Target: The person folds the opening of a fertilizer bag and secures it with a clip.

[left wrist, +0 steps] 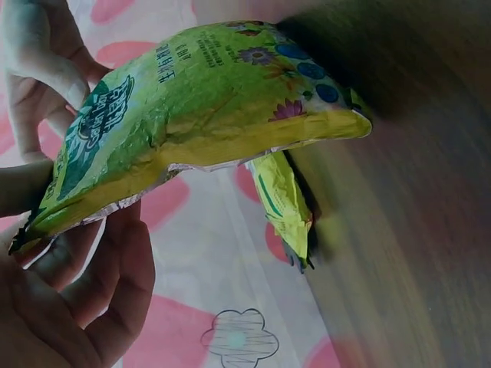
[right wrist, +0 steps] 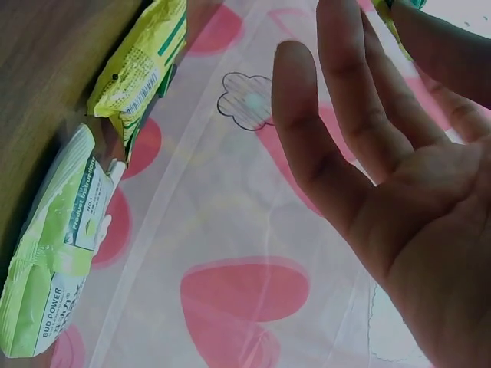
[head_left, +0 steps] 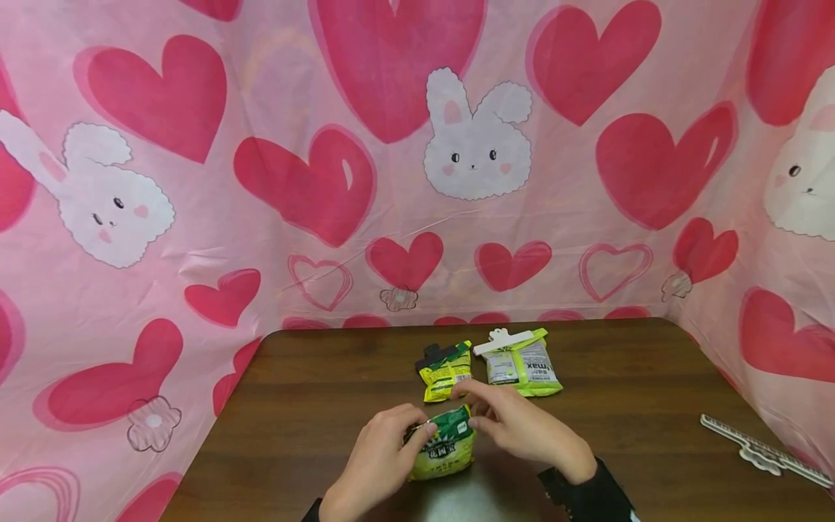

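A green and yellow snack packet (head_left: pixel 445 451) (left wrist: pixel 207 100) lies on the brown table (head_left: pixel 313 406) close to me. My left hand (head_left: pixel 383 460) (left wrist: pixel 77 299) grips its left top edge, fingers curled under the foil edge. My right hand (head_left: pixel 515 428) (right wrist: pixel 383 153) is at the packet's right top corner. Its fingers are straight and spread, and its thumb (right wrist: pixel 445 54) touches the packet, of which only a sliver shows in the right wrist view. Whether the packet's top is sealed I cannot tell.
Behind the hands lie a yellow packet (head_left: pixel 446 371) (right wrist: pixel 138 65) (left wrist: pixel 284 203) with a black clip and a pale green packet (head_left: pixel 525 364) (right wrist: pixel 54 268) with a white clip. A loose white clip (head_left: pixel 763 449) lies at the table's right edge. Pink heart cloth (head_left: pixel 417 181) surrounds the table.
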The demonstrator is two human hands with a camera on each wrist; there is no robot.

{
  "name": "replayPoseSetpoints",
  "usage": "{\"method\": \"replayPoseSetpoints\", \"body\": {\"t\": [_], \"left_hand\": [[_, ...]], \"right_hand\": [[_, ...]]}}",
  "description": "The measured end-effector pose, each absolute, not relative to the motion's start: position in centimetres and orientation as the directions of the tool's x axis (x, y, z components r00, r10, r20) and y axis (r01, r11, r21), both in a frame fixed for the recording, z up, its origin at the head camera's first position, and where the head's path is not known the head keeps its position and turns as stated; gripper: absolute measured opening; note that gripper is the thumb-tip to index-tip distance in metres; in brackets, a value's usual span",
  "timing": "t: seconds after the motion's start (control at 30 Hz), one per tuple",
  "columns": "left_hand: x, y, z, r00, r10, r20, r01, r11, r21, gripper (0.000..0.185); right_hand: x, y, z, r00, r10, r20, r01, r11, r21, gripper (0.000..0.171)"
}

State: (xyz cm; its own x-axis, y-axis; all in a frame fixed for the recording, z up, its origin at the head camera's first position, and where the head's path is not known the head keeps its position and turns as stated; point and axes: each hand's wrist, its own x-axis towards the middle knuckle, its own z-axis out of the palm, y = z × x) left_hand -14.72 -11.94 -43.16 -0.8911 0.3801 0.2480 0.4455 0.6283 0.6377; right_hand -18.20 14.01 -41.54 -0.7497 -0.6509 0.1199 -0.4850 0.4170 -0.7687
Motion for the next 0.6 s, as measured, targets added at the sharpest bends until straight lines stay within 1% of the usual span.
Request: {"method": "replayPoseSetpoints", "body": {"t": [0.27,0.43,0.6], "left_hand": [[-14.98,-12.08,-43.4,-0.918,0.35,0.186,0.382,0.655,0.652,0.021],[-15.02,-11.99,-43.59,-0.927,0.327,0.183,0.364,0.666,0.651,0.023],[-15.0,-11.85,-43.64,-0.937,0.313,0.155,0.332,0.66,0.674,0.024]], "right_hand": [[-18.23,13.6,-41.54,-0.751,-0.647,0.129,-0.523,0.465,-0.714,0.036],[-18.13,13.43,-41.75,-0.745,-0.661,0.088,-0.52,0.494,-0.696,0.045],[-17.99,13.08,-42.07,-0.722,-0.691,0.03,-0.527,0.521,-0.671,0.053]]}}
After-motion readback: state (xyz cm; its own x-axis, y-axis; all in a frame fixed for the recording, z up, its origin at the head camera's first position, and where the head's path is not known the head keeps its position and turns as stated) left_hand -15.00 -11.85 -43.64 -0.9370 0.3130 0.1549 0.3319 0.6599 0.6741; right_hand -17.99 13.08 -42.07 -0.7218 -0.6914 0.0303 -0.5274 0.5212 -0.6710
